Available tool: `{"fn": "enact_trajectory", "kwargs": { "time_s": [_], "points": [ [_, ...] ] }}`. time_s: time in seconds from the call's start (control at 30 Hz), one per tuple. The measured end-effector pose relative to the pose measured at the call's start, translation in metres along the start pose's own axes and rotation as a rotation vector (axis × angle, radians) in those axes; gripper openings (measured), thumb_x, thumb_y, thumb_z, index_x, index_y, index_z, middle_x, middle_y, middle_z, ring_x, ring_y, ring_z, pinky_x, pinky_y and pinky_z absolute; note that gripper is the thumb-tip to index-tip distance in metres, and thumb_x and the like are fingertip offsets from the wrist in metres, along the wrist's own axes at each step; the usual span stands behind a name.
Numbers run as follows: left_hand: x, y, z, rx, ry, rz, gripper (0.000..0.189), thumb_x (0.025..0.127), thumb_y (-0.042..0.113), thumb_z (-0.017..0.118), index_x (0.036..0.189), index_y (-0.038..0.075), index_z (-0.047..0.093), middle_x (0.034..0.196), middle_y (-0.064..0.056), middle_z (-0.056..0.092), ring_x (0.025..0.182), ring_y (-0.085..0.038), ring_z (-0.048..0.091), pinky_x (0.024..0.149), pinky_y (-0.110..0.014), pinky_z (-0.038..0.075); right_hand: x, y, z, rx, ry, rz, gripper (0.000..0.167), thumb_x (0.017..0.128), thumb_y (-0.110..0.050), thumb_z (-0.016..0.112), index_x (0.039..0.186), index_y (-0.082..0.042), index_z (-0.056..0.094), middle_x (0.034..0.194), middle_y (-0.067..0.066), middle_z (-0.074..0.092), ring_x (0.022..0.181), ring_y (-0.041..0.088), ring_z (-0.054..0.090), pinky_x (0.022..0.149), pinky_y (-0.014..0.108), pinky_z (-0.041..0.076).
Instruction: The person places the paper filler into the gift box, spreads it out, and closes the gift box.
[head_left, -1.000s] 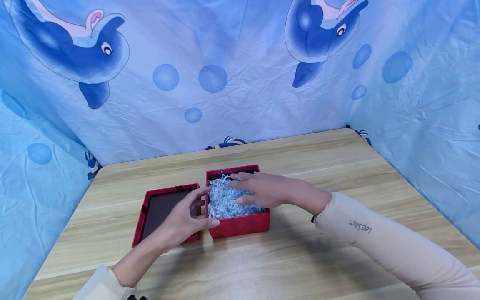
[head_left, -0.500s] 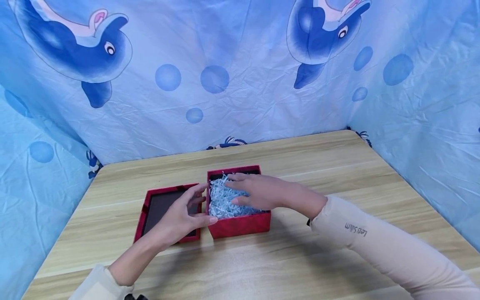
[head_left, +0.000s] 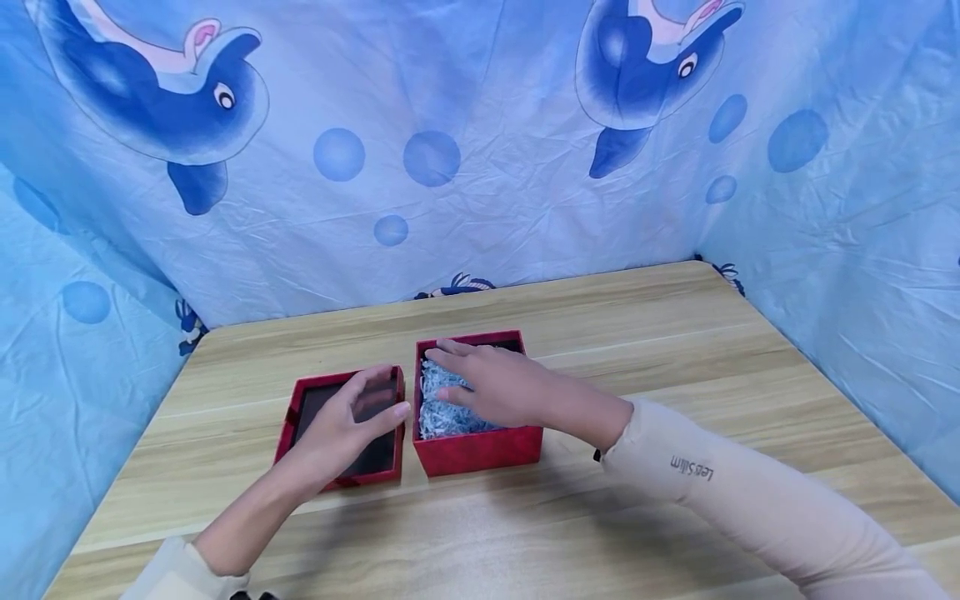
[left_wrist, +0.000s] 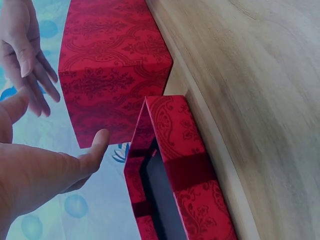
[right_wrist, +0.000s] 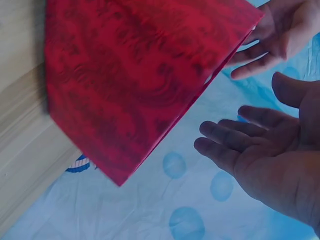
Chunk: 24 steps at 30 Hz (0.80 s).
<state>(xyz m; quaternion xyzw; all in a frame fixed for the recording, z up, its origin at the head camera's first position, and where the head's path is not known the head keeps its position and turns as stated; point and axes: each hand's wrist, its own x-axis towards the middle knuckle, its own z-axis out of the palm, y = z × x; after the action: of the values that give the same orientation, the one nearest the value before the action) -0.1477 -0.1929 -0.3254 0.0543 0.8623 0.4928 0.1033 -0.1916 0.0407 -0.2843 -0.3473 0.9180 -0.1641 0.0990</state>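
Drawn back from the box (head_left: pixel 480 454), the left grip (head_left: pixel 335 429) now hangs over the lid (left_wrist: pixel 200 200), and the right grip (head_left: pixel 498 383) has moved farther left above the shreds (head_left: pixel 450 418). Both look released from where I stand, with no sign of contact. The box sits on the counter (head_left: pixel 637 333), just right of the lid, shreds inside. If settling those shreds is the step, as I judge, light, flat-fingered pats out toward the corners should do it, keeping loose strands below the walls
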Motion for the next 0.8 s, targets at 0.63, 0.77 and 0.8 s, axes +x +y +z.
{"fn": "enact_trajectory", "kwargs": {
  "time_s": [0.63, 0.77, 0.8],
  "points": [
    [-0.01, -0.019, -0.034, 0.05, 0.144, -0.176, 0.084, 0.095, 0.066, 0.03, 0.153, 0.007, 0.018, 0.154, -0.022, 0.024, 0.135, -0.04, 0.033, 0.104, -0.054, 0.037, 0.015, -0.049, 0.032, -0.158, 0.251, -0.196, 0.055, 0.098, -0.041, 0.051, 0.144, -0.012, 0.045, 0.146, 0.008, 0.045, 0.135, 0.022, 0.042, 0.111, 0.037, 0.033],
    [-0.01, -0.024, -0.047, 0.094, 0.169, -0.251, 0.091, 0.092, 0.072, 0.023, 0.154, 0.007, 0.013, 0.157, -0.023, 0.015, 0.14, -0.045, 0.021, 0.109, -0.061, 0.023, 0.016, -0.066, 0.044, -0.249, 0.247, -0.232, 0.056, 0.101, -0.043, 0.043, 0.146, -0.01, 0.04, 0.149, 0.011, 0.041, 0.138, 0.022, 0.037, 0.113, 0.036, 0.028],
    [-0.01, -0.026, -0.05, 0.096, 0.175, -0.266, 0.093, 0.091, 0.073, 0.022, 0.154, 0.007, 0.011, 0.157, -0.023, 0.014, 0.141, -0.045, 0.017, 0.11, -0.062, 0.02, 0.016, -0.07, 0.048, -0.273, 0.239, -0.233, 0.057, 0.101, -0.044, 0.042, 0.146, -0.01, 0.038, 0.149, 0.011, 0.039, 0.138, 0.023, 0.036, 0.114, 0.036, 0.027]
  ]
}}
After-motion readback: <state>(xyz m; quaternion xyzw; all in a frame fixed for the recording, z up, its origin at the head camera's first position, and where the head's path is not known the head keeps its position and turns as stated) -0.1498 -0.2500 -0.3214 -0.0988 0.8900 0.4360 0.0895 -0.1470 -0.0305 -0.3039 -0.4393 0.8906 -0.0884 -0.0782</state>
